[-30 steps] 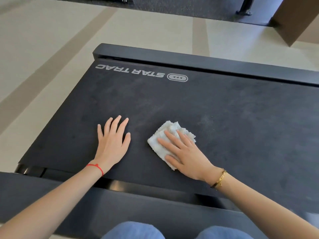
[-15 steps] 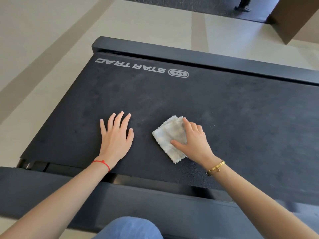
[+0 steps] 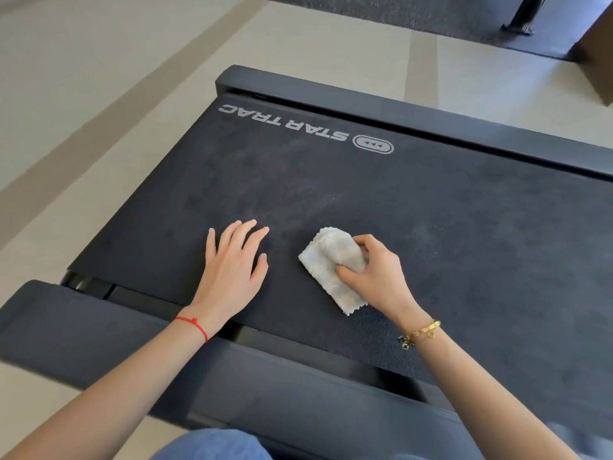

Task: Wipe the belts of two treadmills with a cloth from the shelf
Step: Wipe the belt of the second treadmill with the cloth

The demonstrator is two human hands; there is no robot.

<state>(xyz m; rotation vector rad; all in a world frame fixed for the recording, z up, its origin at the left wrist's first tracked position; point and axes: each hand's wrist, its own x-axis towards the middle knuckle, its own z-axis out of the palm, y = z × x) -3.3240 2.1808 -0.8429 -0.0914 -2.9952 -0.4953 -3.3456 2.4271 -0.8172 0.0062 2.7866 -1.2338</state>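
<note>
A dark grey treadmill belt (image 3: 447,234) with a STAR TRAC logo fills the middle of the view. On it lies a small white cloth (image 3: 331,260), bunched up. My right hand (image 3: 378,277) is closed on the cloth, thumb on top and fingers curled round its right side. My left hand (image 3: 232,263) rests flat on the belt to the left of the cloth, fingers spread, holding nothing. Dusty smears show on the belt beyond both hands.
Black side rails frame the belt, one near me (image 3: 265,393) and one on the far side (image 3: 398,111). Beige floor (image 3: 83,111) lies to the left and beyond. A dark mat with an equipment foot (image 3: 520,24) sits at the top right.
My right hand went from lying flat on the cloth to gripping and bunching it. The left hand stayed flat on the belt.
</note>
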